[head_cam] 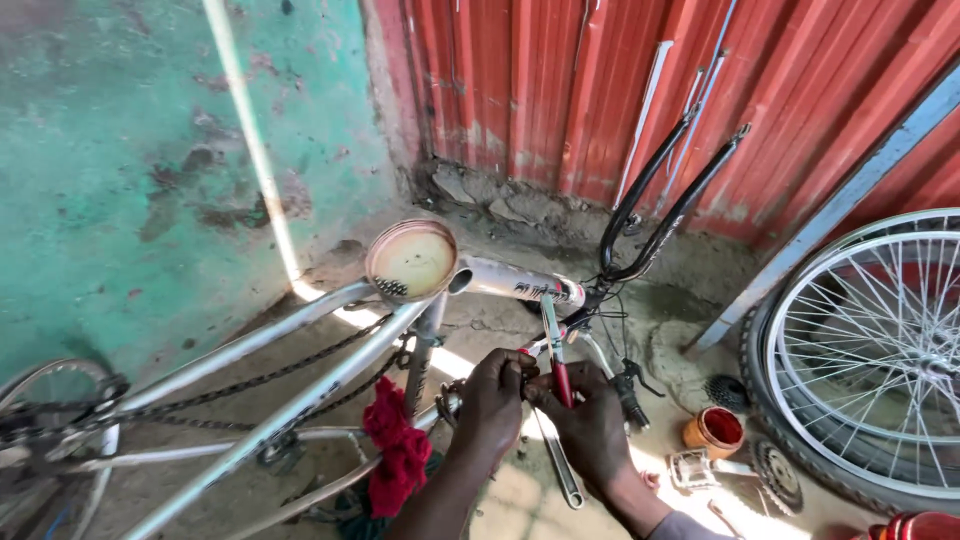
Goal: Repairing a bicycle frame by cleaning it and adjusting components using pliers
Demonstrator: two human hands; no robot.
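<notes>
An upturned silver bicycle frame (300,395) lies in front of me, its black fork (670,205) pointing up toward the red wall. My left hand (492,400) pinches a small part at the frame near the crank. My right hand (590,425) is closed around the red handle of pliers (553,335), whose jaws point up beside the head tube. A silver wrench (560,470) lies on the ground under my hands. A round tin lid (412,260) rests on the frame.
A red rag (395,455) hangs off the frame. At right stand spoked wheels (870,360); an orange pot (715,430), a pedal (692,468) and sprockets (775,475) lie on the dirt. A corrugated red wall (600,90) and a green wall (120,150) close the back.
</notes>
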